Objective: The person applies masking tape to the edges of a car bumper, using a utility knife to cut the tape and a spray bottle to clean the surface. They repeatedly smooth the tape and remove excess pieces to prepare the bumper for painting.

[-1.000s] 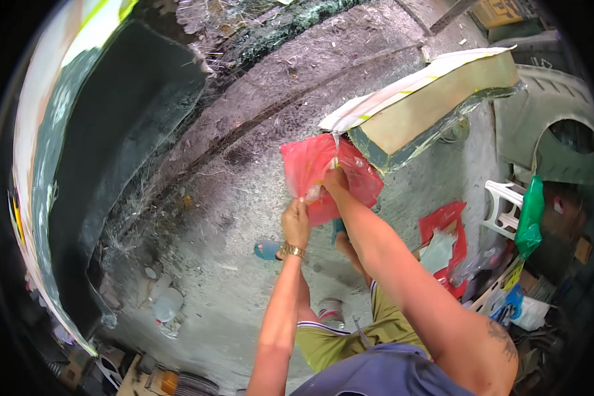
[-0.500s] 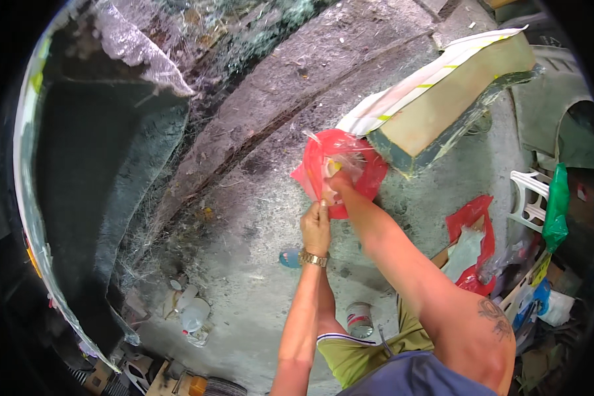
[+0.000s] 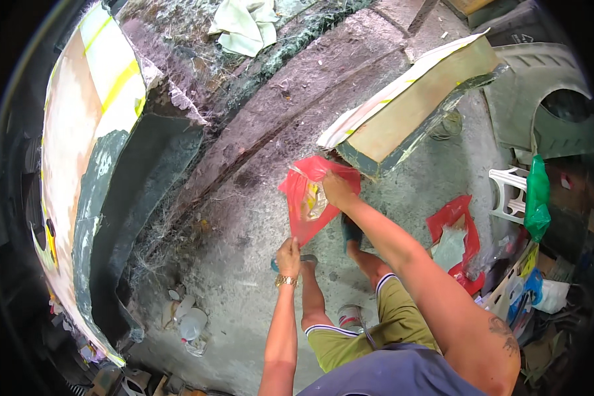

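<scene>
A red plastic bag [image 3: 298, 206] is stretched between my two hands above the concrete floor. My left hand [image 3: 288, 256], with a gold wristwatch on its wrist, pinches the bag's near corner. At the far right edge of the opening, my right hand [image 3: 338, 191] is closed on the plastic. A crumpled whitish and yellow item [image 3: 315, 200] shows inside the bag; its kind cannot be made out. Beyond the hands lies a long beige moulded panel [image 3: 419, 99] with a white, yellow-striped covering along its top.
A large curved moulded shell [image 3: 89, 178] stands at the left. Another red plastic bag [image 3: 472, 247] with pale sheet material lies at the right, near a white plastic stool [image 3: 507, 193] and a green bag [image 3: 538, 201]. Clear plastic containers [image 3: 191, 323] sit at the lower left. A can [image 3: 350, 317] stands by my legs.
My hands have drawn apart, the left toward me, pulling the red bag taut. My right hand has come off the pale item to the bag's edge. The view has shifted.
</scene>
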A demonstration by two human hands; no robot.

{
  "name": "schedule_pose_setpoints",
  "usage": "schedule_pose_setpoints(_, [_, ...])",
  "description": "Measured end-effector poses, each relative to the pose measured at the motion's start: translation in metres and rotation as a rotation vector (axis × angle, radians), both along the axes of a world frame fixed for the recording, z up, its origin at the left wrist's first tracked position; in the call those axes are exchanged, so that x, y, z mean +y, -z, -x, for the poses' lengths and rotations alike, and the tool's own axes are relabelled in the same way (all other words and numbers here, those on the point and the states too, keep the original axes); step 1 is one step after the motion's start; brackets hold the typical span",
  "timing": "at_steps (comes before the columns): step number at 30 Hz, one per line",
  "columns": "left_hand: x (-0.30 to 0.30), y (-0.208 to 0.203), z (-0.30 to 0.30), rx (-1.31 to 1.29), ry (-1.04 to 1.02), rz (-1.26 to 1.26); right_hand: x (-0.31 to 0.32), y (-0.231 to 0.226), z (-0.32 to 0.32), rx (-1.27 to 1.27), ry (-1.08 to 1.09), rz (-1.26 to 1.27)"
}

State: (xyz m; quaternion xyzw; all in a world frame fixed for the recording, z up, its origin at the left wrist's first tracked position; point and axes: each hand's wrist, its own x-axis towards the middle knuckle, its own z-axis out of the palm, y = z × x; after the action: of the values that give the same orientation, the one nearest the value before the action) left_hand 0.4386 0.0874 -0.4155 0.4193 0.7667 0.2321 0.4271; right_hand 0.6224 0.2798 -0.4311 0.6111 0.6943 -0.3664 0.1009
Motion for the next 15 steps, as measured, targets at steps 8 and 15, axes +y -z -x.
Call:
schedule_pose_setpoints(8, [0.033,-0.029,-0.002,-0.043,-0.086,-0.011,-0.038,-0.054,-0.032,0.269,0.345,-0.23])
schedule_pose_setpoints(15, [0.105,-0.014,-0.014,0.048,0.121,0.02,-0.05,-0.063,-0.061,0.169,0.334,-0.41])
